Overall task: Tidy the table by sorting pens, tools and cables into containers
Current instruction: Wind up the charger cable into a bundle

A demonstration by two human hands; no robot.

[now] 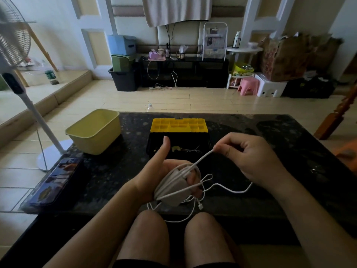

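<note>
We see a white charger cable (195, 163) wound in loops around a pale power brick (172, 187), its loose end trailing in curls over the table edge; behind sit an open black-and-yellow toolbox (178, 126) and an empty yellow-green tub (94, 130)

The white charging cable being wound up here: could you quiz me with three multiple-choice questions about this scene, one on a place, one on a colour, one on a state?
1. Where is the pale yellow plastic tub?
A. on the table's left part
B. on the floor
C. inside the toolbox

2. What colour is the toolbox's raised lid?
A. red
B. yellow
C. blue

3. What state is the white charging cable in?
A. fully coiled
B. partly wound round the left hand
C. lying untouched

Answers:
1 A: the tub stands on the dark stone table.
2 B: the lid is yellow.
3 B: the cable loops the left hand; the right hand pinches a strand.
</note>
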